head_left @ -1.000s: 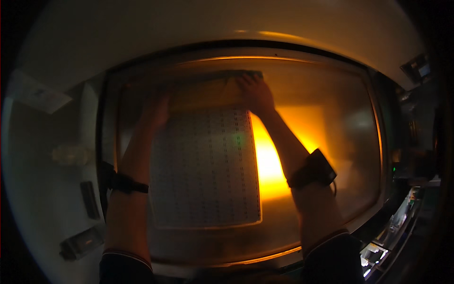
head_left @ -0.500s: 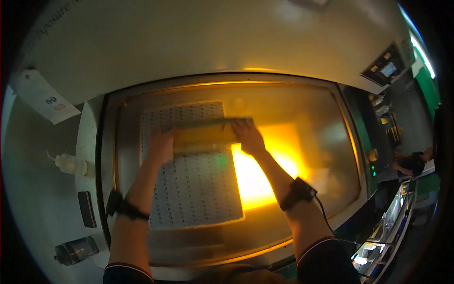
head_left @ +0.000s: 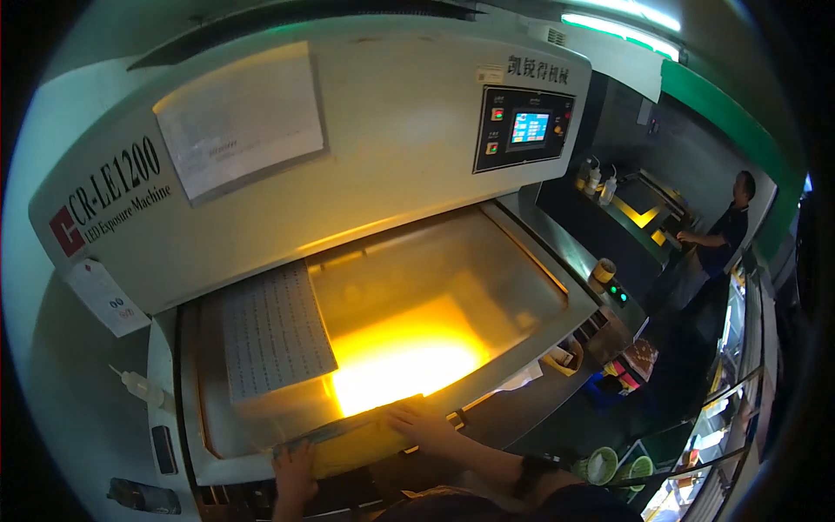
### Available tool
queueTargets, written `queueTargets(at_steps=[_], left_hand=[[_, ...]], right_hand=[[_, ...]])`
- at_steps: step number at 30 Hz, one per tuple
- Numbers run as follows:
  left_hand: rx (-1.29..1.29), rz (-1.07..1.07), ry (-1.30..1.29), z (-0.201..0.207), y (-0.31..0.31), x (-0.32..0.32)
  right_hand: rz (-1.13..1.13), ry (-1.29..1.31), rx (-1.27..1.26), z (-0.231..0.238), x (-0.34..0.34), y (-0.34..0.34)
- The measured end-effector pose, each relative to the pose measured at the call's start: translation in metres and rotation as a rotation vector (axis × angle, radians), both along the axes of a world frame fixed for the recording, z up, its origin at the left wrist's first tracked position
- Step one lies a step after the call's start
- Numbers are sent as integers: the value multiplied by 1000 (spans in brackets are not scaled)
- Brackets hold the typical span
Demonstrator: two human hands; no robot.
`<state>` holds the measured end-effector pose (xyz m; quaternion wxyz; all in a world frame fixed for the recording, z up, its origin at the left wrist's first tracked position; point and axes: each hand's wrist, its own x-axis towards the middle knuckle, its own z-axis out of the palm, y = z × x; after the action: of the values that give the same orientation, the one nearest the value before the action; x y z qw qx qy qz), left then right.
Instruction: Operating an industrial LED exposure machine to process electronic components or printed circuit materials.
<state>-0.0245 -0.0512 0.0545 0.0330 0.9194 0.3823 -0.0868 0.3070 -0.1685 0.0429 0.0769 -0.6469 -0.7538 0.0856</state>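
In both hands I hold a wide yellowish panel with a dark greenish edge [head_left: 355,445] at the machine's front rim. My left hand [head_left: 294,471] grips its left end, with fingers over the top edge. At its right end my right hand [head_left: 423,426] is closed on it; part of those fingers blurs into the panel. Beyond, a printed sheet with rows of small dark marks [head_left: 277,335] lies flat on the left part of the metal bed [head_left: 435,270]. To the sheet's right, bright yellow light [head_left: 409,361] glows on the bed.
A pale machine hood with a control screen [head_left: 529,128] rises behind the bed. Along the left ledge are a squeeze bottle [head_left: 143,389], a phone [head_left: 163,450] and a dark clear-sided bottle [head_left: 143,496]. A tape roll [head_left: 604,271] sits at the right; another person [head_left: 726,235] stands far right.
My hands have drawn the yellowish panel from over the printed sheet back toward me, to the front rim. The view has tilted up, showing the hood and the room. The sheet stays on the bed.
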Motion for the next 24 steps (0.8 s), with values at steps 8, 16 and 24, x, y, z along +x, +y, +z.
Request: queueTargets(at_steps=[8,16,24], left_hand=[[-302,301,-87,-64,-183,68],[-925,590,-349,-128,-271,-48],[-965,825,-339,-112,-263,-93]], right_hand=[[2,-124,45,-75,98,-113],[-244,-118,-270,-208,163,-157],[-329,65,-273,-200,82,-70]])
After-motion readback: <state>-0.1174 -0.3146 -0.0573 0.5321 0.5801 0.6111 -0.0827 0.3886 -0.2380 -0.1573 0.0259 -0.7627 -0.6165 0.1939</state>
